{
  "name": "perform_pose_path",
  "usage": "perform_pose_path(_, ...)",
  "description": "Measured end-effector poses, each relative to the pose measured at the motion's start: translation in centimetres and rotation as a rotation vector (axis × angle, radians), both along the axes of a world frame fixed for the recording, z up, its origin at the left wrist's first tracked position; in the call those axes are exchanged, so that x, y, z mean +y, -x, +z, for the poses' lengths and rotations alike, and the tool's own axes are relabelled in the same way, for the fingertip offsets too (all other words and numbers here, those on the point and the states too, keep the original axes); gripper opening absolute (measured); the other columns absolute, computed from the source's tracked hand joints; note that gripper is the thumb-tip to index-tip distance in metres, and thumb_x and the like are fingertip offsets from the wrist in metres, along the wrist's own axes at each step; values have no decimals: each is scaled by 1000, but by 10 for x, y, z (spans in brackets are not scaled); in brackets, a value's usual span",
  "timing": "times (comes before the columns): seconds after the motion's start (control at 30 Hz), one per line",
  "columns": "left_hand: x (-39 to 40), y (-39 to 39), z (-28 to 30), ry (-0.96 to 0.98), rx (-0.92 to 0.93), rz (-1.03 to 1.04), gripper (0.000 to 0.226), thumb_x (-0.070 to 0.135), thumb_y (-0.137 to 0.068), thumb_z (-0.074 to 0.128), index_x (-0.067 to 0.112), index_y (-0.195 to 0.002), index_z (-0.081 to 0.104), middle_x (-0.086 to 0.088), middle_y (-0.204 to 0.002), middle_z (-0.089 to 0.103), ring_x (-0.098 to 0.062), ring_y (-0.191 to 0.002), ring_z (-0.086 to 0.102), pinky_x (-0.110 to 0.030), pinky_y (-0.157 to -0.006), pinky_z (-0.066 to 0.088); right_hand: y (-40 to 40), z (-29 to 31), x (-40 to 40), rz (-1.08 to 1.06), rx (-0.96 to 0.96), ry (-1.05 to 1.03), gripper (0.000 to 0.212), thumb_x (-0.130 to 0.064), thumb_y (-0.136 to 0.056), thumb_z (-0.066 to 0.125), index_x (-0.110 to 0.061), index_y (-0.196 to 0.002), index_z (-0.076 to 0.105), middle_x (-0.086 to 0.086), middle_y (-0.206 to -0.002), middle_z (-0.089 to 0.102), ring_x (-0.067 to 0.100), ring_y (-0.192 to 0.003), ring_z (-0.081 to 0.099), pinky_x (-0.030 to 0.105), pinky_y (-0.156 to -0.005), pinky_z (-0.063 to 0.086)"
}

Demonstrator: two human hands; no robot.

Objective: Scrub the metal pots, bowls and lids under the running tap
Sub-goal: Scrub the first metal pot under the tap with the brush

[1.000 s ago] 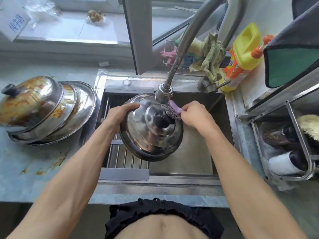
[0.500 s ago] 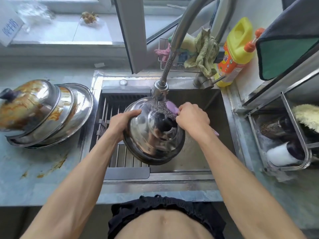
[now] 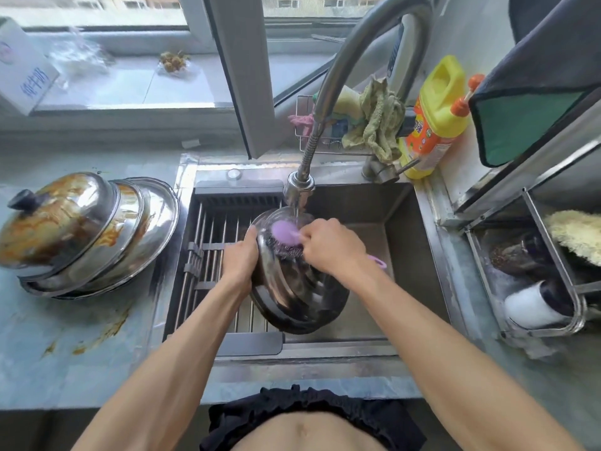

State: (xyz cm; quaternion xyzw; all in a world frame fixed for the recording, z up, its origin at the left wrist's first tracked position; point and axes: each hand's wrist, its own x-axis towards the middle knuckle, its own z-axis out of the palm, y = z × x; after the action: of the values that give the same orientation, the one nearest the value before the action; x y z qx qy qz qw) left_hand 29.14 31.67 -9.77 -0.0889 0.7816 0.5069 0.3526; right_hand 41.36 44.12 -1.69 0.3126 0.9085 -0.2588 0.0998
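Note:
Over the sink (image 3: 409,242) I hold a steel lid (image 3: 292,294) tilted on edge under the tap head (image 3: 298,187), from which water runs. My left hand (image 3: 240,258) grips the lid's left rim. My right hand (image 3: 331,245) grips a purple-handled steel-wool scrubber (image 3: 286,236) and presses it on the upper part of the lid. The lid's knob is hidden. On the counter to the left lies a stack of greasy steel lids (image 3: 87,232), stained orange-brown.
A drain rack (image 3: 211,255) spans the sink's left half. Behind the tap sit a wire caddy with cloths (image 3: 370,122) and a yellow detergent bottle (image 3: 435,118). A metal rack with brushes (image 3: 536,271) stands at the right. Sauce smears mark the counter (image 3: 97,333).
The lid has turned more edge-on and dropped lower in the sink. My right hand moved the scrubber from the knob up to the lid's top edge. The camera tilted up.

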Motion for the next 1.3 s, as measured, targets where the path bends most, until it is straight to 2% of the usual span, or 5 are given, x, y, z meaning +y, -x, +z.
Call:
perform_pose_path(0.37, 2, -24, -26, 83, -10, 7, 42, 33, -102, 47, 5, -80, 68, -12, -75, 69, -33, -80, 66, -38, -73, 54, -1, -11, 4, 216, -68, -91, 19, -21, -91, 50, -16, -102, 65, 13, -99, 64, 38, -92, 64, 34, -68, 37)
perform_pose_path(0.5, 0, -28, -25, 34, -87, 38, 56, 52, -105, 38, 6, -91, 68, -12, -84, 70, -28, -80, 69, -41, -82, 59, 19, -16, 42, 43, -148, -67, 21, -16, -86, 56, -14, -105, 64, 7, -91, 56, 35, -88, 63, 34, -69, 41)
perform_pose_path(0.7, -1, -30, -26, 23, -69, 81, 58, 49, -107, 39, 3, -91, 71, -18, -98, 76, -33, -94, 73, -49, -95, 57, 20, -4, 20, 321, -119, -157, 19, -16, -89, 51, -13, -106, 60, 8, -95, 57, 33, -86, 60, 33, -68, 38)
perform_pose_path(1.07, -2, -28, -26, -24, -181, 182, 52, 47, -107, 44, 4, -99, 73, -12, -98, 77, -26, -87, 74, -34, -73, 60, 29, -34, 90, 21, -157, 18, 15, -14, -82, 49, -20, -82, 63, 3, -83, 57, 34, -81, 61, 36, -70, 48)
perform_pose_path(1.3, -3, -31, -22, -81, -224, 226, 46, 47, -107, 46, 13, -93, 74, -7, -87, 79, -26, -90, 75, -40, -83, 61, -28, -68, 106, -250, -191, 66, 64, -72, -91, 35, -16, -86, 65, 9, -91, 61, 36, -83, 61, 46, -81, 55)
